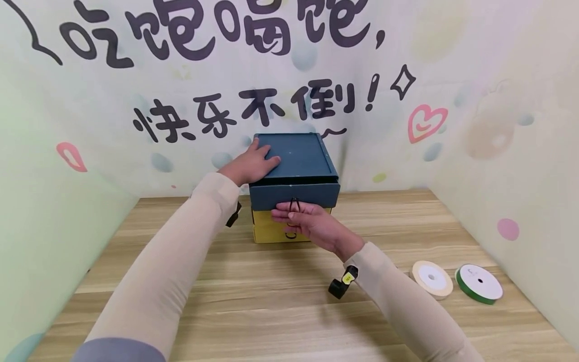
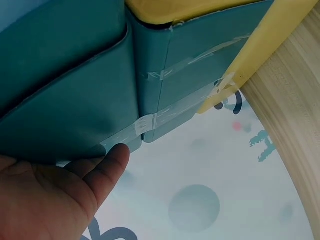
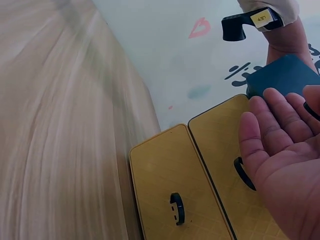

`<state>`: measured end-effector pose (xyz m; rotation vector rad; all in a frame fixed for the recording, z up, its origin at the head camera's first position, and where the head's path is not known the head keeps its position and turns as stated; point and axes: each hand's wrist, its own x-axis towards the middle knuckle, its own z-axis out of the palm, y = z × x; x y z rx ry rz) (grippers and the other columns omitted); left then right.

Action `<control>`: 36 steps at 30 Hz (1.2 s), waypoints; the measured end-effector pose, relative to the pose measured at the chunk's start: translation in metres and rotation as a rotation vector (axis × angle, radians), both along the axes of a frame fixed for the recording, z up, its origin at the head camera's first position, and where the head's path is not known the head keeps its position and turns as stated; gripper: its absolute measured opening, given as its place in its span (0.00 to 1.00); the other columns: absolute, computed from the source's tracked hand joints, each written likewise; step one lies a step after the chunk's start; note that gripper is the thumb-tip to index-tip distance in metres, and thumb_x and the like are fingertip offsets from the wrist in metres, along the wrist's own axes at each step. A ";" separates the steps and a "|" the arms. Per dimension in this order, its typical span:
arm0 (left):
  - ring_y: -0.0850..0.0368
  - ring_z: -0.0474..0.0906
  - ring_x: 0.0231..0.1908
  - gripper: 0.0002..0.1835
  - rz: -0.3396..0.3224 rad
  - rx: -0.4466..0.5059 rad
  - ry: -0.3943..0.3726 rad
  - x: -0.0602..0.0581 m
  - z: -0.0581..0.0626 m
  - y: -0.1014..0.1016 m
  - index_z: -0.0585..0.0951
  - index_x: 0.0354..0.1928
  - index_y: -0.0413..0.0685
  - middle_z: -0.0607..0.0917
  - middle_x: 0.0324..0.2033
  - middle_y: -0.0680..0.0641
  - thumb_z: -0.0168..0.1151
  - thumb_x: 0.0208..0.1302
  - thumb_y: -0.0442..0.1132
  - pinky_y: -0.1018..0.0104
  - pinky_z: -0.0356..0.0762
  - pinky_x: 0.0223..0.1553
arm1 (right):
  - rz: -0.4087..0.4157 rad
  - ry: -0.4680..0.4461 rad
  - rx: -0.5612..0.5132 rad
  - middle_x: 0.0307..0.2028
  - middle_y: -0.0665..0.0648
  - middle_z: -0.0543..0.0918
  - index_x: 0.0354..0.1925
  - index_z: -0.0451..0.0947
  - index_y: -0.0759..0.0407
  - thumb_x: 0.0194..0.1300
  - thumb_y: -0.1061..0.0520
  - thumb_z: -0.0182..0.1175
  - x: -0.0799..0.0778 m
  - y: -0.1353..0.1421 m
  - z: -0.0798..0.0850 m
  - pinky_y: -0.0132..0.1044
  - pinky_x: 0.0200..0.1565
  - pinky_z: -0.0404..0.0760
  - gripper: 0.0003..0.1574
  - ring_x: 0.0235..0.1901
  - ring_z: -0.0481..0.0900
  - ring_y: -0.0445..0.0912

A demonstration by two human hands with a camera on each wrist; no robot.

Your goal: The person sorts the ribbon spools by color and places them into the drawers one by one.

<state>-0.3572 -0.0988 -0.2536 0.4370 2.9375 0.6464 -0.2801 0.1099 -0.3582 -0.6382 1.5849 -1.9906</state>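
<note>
A small drawer cabinet stands at the back of the table, with a blue top and yellow drawers beneath. Its blue top drawer sticks out slightly, leaving a dark gap under the lid. My left hand rests on the lid's left edge, fingers spread; in the left wrist view, the fingers lie against the blue side. With its palm up, my right hand holds the top drawer's black handle between thumb and index finger, the other fingers nearly straight. Lower black loop handles show on the yellow fronts.
Two ribbon spools lie on the table at right: a cream one beside my right forearm and a green one farther right. A printed cloth wall stands behind the cabinet. Clear tape crosses the cabinet's side.
</note>
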 end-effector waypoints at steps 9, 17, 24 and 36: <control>0.44 0.38 0.76 0.38 0.007 0.000 0.006 -0.001 0.000 0.002 0.50 0.79 0.45 0.35 0.78 0.40 0.38 0.77 0.60 0.50 0.46 0.73 | -0.010 0.018 0.019 0.64 0.63 0.75 0.69 0.65 0.69 0.77 0.62 0.48 0.003 0.001 -0.002 0.48 0.64 0.69 0.26 0.66 0.71 0.51; 0.45 0.38 0.76 0.38 0.015 -0.002 0.005 0.001 0.000 0.004 0.50 0.79 0.45 0.35 0.78 0.40 0.38 0.77 0.59 0.51 0.45 0.73 | 0.004 0.036 0.017 0.65 0.63 0.74 0.70 0.64 0.71 0.77 0.62 0.48 0.008 0.003 -0.003 0.63 0.68 0.54 0.27 0.66 0.70 0.51; 0.44 0.40 0.76 0.38 0.021 0.003 0.019 -0.002 -0.004 0.001 0.51 0.79 0.46 0.35 0.78 0.40 0.38 0.77 0.60 0.51 0.46 0.73 | 0.006 0.039 0.032 0.65 0.64 0.74 0.69 0.64 0.71 0.77 0.62 0.47 0.014 0.001 -0.002 0.55 0.66 0.65 0.27 0.66 0.70 0.52; 0.44 0.39 0.76 0.38 0.027 0.026 0.014 -0.002 -0.004 -0.001 0.51 0.79 0.46 0.35 0.78 0.41 0.39 0.77 0.60 0.51 0.46 0.73 | 0.021 0.052 0.051 0.64 0.63 0.75 0.69 0.66 0.70 0.78 0.63 0.46 0.025 0.002 -0.002 0.45 0.62 0.72 0.25 0.66 0.71 0.51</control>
